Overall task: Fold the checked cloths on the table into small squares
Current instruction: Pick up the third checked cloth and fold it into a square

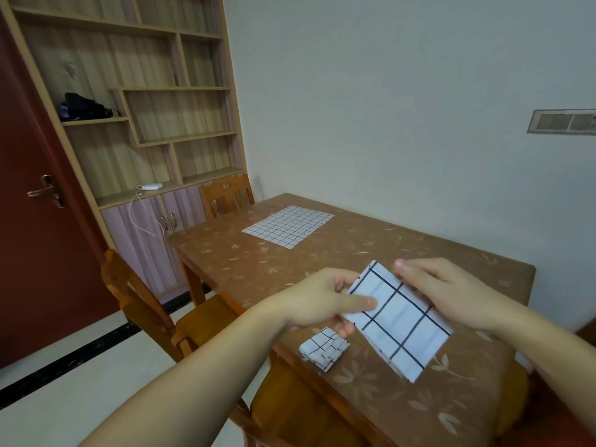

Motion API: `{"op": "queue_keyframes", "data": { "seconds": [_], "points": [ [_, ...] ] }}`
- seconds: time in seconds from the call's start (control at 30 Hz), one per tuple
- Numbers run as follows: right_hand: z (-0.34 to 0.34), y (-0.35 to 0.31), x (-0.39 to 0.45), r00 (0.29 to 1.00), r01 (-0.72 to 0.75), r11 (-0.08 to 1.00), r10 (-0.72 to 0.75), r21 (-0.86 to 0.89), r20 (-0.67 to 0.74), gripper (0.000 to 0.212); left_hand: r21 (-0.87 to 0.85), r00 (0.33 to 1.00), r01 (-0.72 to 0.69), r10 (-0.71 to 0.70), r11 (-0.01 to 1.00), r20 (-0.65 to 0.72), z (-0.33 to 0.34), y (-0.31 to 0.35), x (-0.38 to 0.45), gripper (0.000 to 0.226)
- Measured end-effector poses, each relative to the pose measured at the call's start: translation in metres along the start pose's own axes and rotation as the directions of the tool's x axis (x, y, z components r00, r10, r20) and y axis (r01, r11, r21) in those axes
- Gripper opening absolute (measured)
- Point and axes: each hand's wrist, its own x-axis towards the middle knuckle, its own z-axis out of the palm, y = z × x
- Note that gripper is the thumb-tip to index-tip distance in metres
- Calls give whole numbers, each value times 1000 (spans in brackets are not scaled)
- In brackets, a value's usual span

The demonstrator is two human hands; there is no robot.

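Note:
A white cloth with black checks (pixel 400 321), folded into a rectangle, is held above the brown table (pixel 354 253). My left hand (pixel 325 301) pinches its left edge, thumb on top. My right hand (pixel 442 288) grips its upper right edge with curled fingers. A small folded checked cloth (pixel 324 348) lies near the table's front edge, just below my left hand. A third checked cloth (pixel 288 225) lies spread flat at the table's far left.
Wooden chairs stand at the table's left side (pixel 142 304), at its far end (pixel 225 195) and close under me (pixel 290 408). A shelf unit (pixel 145 108) and a red door (pixel 35 221) are at the left.

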Motion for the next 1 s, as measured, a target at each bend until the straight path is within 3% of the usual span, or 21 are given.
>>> {"op": "queue_keyframes", "data": {
  "seconds": [0.1, 0.3, 0.4, 0.53, 0.67, 0.77, 0.9, 1.0],
  "points": [
    [10, -6, 2, 999, 37, 999, -37, 27, 9, 60, 41, 998, -13, 11, 999, 58, 3, 6, -4, 19],
    [16, -6, 6, 987, 38, 998, -29, 52, -160, 39, 117, 999, -22, 17, 993, 48, -5, 2, -10, 29],
    [18, -11, 6, 972, 73, 997, -63, 37, -226, 43, 133, 999, -29, 23, 991, 45, -7, 0, -11, 30],
    [18, -19, 4, 985, 80, 996, -75, 29, -155, 32, 128, 998, -37, 31, 991, 46, -5, 0, -11, 28],
    [19, -16, 8, 976, 117, 993, -113, 11, -187, 26, 183, 999, -47, 41, 982, 34, -7, 3, -11, 27],
    [21, -15, 8, 967, 134, 991, -130, 6, -218, 22, 281, 994, -69, 90, 957, -64, -6, 5, -7, 41],
    [17, -13, 7, 961, 71, 995, -49, 72, -273, 32, 212, 975, -179, 202, 961, -93, -2, 1, -2, 32],
    [12, -10, 4, 985, -77, 969, 110, 235, -133, 58, 204, 932, -212, 260, 956, -251, -6, -4, 1, 37]
  ]
}}
